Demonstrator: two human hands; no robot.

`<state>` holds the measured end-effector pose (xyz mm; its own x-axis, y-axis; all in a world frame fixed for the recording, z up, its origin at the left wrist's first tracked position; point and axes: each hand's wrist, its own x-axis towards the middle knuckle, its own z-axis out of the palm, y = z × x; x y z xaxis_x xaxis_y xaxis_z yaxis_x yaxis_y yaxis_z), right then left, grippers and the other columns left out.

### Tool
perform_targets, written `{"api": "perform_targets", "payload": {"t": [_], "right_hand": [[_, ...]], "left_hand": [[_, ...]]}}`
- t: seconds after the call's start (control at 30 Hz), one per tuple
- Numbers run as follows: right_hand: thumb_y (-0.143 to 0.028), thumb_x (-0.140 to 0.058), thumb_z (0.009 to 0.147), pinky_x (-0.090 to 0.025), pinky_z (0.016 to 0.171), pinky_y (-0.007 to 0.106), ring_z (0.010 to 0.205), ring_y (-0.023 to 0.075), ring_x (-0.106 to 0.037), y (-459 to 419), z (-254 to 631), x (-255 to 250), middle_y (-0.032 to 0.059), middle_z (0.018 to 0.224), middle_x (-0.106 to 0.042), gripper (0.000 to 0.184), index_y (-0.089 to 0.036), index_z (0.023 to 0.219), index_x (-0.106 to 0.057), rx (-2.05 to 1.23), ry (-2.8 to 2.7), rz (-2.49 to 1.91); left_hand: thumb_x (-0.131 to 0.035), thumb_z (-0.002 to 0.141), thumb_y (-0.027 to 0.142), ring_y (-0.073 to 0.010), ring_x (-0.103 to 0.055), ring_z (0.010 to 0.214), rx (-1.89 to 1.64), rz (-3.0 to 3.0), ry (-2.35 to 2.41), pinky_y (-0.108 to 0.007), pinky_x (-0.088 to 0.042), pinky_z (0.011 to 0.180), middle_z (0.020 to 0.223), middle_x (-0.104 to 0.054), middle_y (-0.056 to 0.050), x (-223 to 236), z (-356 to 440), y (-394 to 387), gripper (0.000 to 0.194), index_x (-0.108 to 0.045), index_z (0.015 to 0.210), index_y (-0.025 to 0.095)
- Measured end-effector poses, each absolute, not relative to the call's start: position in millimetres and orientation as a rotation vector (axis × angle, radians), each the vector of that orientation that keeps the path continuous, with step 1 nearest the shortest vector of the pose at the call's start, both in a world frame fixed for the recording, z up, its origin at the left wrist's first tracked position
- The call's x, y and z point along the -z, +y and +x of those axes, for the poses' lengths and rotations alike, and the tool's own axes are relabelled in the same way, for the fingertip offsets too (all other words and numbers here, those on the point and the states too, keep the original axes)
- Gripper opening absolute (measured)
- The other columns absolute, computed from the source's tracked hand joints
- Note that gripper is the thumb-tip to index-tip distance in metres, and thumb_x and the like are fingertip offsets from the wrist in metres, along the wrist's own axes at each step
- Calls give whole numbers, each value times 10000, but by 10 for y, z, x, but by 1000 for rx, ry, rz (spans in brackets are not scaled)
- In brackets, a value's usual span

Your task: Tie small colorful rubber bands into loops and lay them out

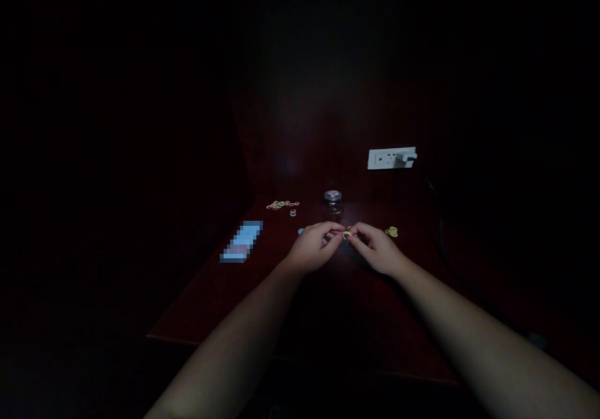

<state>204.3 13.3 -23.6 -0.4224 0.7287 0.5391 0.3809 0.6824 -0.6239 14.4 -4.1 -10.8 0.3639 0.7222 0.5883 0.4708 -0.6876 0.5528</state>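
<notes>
No legible text, label, brand, number or sign. Pixelated panel [241,242], eight o'clock: any characters unreadable. Jar lid [332,194], three o'clock, just off centre: markings too small and dim to decipher.

A small yellow ring [347,233] is held between the left hand [315,246] and right hand [379,250]. Its visible curve arches upward

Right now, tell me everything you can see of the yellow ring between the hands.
The yellow ring is small and pale, its upper edge showing as a curved band around an open middle. It looks like a soft loop, though the material is too small to tell. It is held above the dark red table, between the fingertips of the left hand and right hand, which partly hide it.
</notes>
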Motion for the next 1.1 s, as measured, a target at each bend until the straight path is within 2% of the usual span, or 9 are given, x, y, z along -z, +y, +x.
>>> {"api": "perform_targets", "payload": {"t": [0.07,0.2,0.53,0.87,1.1], "right_hand": [[-315,-489,887,-404,631,268,673,150,-508,127,2039,233,19,730,-564,176,-184,780,-537,-532,-2050,-865],[-322,-494,880,-395,607,267,638,146,-494,110,2027,220,9,688,-543,187,-182,766,-542,-532,-2053,-901],[-280,-504,871,-416,638,273,692,162,-528,109,2034,219,19,717,-573,152,-186,764,-558,-523,-2073,-896],[-285,-497,881,-425,658,271,678,153,-530,126,2056,227,5,701,-564,160,-189,770,-557,-529,-2081,-858],[-275,-494,874,-434,656,275,695,161,-540,125,2066,224,15,731,-579,128,-191,816,-571,-537,-2086,-866]], "left_hand": [[-544,842,252,-112,-627,735,-1179,2311,1024,-188,-488,608,928,-689,-45,147,161,-42,218,-658,1009,170],[-573,819,256,-98,-629,701,-1183,2242,1041,-171,-488,602,850,-696,-27,206,189,-13,176,-664,937,162],[-598,813,265,-109,-653,724,-1266,2159,1132,-196,-511,646,881,-710,-42,248,195,55,128,-649,842,150],[-583,827,278,-119,-655,744,-1263,2161,1145,-205,-513,670,878,-715,-50,215,157,49,159,-663,867,147],[-563,833,266,-113,-645,712,-1277,2153,1159,-189,-496,610,878,-716,-48,201,180,13,167,-672,882,149]]}}
